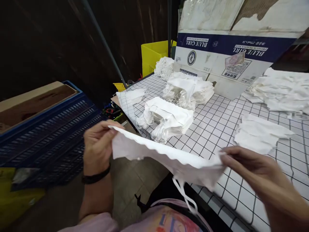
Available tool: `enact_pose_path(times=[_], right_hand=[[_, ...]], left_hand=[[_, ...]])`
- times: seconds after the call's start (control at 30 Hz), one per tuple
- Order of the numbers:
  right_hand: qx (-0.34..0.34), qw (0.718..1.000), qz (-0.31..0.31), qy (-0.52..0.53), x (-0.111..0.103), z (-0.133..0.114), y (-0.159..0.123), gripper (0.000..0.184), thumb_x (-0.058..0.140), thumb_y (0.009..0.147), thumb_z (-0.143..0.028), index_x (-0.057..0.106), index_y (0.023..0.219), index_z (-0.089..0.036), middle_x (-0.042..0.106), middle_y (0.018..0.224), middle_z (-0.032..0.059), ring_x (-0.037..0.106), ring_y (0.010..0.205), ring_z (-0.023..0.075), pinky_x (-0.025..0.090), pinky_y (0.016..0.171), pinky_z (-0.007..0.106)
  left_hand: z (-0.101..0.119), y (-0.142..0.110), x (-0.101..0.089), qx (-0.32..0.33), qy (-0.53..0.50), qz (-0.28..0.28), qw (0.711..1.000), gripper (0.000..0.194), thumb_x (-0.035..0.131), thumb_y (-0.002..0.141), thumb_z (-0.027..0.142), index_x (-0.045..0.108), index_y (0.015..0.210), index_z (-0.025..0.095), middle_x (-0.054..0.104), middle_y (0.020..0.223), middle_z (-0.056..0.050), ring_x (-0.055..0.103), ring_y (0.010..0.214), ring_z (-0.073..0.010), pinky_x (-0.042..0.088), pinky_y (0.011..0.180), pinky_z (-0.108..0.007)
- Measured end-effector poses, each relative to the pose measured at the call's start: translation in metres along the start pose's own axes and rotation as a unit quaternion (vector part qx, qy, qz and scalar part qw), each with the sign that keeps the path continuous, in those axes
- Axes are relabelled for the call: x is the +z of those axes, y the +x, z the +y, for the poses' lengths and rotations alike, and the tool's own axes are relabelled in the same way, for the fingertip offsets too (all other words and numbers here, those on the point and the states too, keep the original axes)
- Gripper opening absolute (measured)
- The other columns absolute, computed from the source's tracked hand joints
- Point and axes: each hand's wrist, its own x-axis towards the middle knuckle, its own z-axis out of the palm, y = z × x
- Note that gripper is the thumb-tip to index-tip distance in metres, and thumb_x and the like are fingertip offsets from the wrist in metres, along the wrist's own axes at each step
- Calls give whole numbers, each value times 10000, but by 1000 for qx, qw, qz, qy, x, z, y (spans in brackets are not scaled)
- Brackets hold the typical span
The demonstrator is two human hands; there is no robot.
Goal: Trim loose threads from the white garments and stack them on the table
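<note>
A white fabric piece (166,154) with a wavy upper edge is stretched between my two hands, in front of the table's near edge. My left hand (100,145), with a dark band at the wrist, pinches its left end. At the other end, the thumb and fingers of my right hand (256,170) grip the cloth above the table. A thin white strap (184,193) dangles from the fabric's lower edge. Just beyond it lies a stack of similar white pieces (169,117). Close to my right hand is a smaller white pile (263,133).
The table (212,119) has a white cloth with black grid lines. More white stacks (188,88) stand farther back, and a large heap (282,90) lies at right. A printed cardboard sheet (205,54) leans behind, beside a yellow box (154,53). Blue crates (55,129) are at left.
</note>
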Motion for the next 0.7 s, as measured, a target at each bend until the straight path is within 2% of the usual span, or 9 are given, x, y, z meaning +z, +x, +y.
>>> enact_pose_path(times=[0.07, 0.13, 0.2, 0.27, 0.33, 0.4, 0.5, 0.6, 0.7], right_hand=[[37, 995, -90, -6, 41, -1, 18, 305, 916, 730, -430, 812, 899, -198, 738, 788, 84, 683, 711, 204, 592, 606, 274], [22, 995, -90, 48, 77, -1, 40, 340, 907, 734, -488, 788, 839, -188, 710, 759, 59, 647, 698, 162, 559, 612, 246], [8, 994, -77, 75, 102, 5, 66, 337, 883, 764, -488, 768, 824, -176, 692, 744, 38, 613, 667, 129, 536, 615, 233], [11, 996, -36, 81, 115, 18, 91, 300, 859, 792, -447, 749, 836, -171, 707, 740, 34, 635, 664, 126, 543, 639, 236], [41, 996, 23, 79, 116, 34, 112, 261, 849, 788, -392, 728, 841, -167, 732, 731, 47, 681, 675, 143, 559, 646, 243], [71, 993, 66, 61, 111, 50, 127, 225, 835, 776, -340, 717, 834, -158, 741, 712, 63, 708, 673, 161, 571, 634, 249], [86, 992, 89, 19, 101, 64, 139, 184, 791, 778, -310, 718, 828, -149, 739, 700, 71, 718, 671, 174, 559, 599, 247], [84, 990, 111, -19, 94, 70, 150, 174, 760, 765, -321, 720, 809, -157, 722, 678, 55, 687, 645, 163, 499, 541, 234], [59, 985, 136, -84, 89, 74, 166, 170, 706, 769, -334, 724, 785, -166, 718, 679, 42, 613, 598, 142, 452, 534, 247]], left_hand=[[-4, 35, -15, 57, 51, 96, 992, 156, 889, 699, 358, 764, 760, 286, 706, 731, 45, 597, 643, -154, 488, 593, -326], [-15, 79, -18, 82, 87, 138, 983, 210, 916, 659, 375, 772, 773, 272, 703, 707, 59, 586, 626, -151, 480, 610, -335], [-36, 126, -9, 78, 107, 115, 985, 251, 906, 677, 434, 751, 776, 263, 720, 752, 40, 649, 709, -194, 529, 687, -383], [-64, 167, 12, 49, 137, 78, 986, 317, 864, 701, 505, 737, 808, 235, 720, 779, 14, 643, 711, -182, 546, 714, -387], [-95, 199, 41, 16, 161, 28, 987, 378, 831, 711, 527, 728, 805, 176, 698, 746, 9, 607, 687, -137, 548, 736, -354], [-124, 219, 71, -21, 187, -26, 982, 403, 788, 747, 540, 714, 773, 144, 659, 667, 30, 574, 675, -108, 537, 735, -308], [-156, 233, 106, -48, 222, -83, 970, 237, 769, 775, 368, 717, 780, 137, 691, 696, 8, 595, 726, -127, 518, 747, -285], [-176, 239, 127, -54, 260, -117, 957, 90, 736, 756, 226, 720, 781, 141, 734, 774, -39, 633, 810, -176, 510, 804, -305], [-191, 245, 137, -55, 300, -143, 941, 54, 720, 748, 195, 715, 746, 141, 744, 798, -59, 643, 850, -201, 501, 844, -320]])
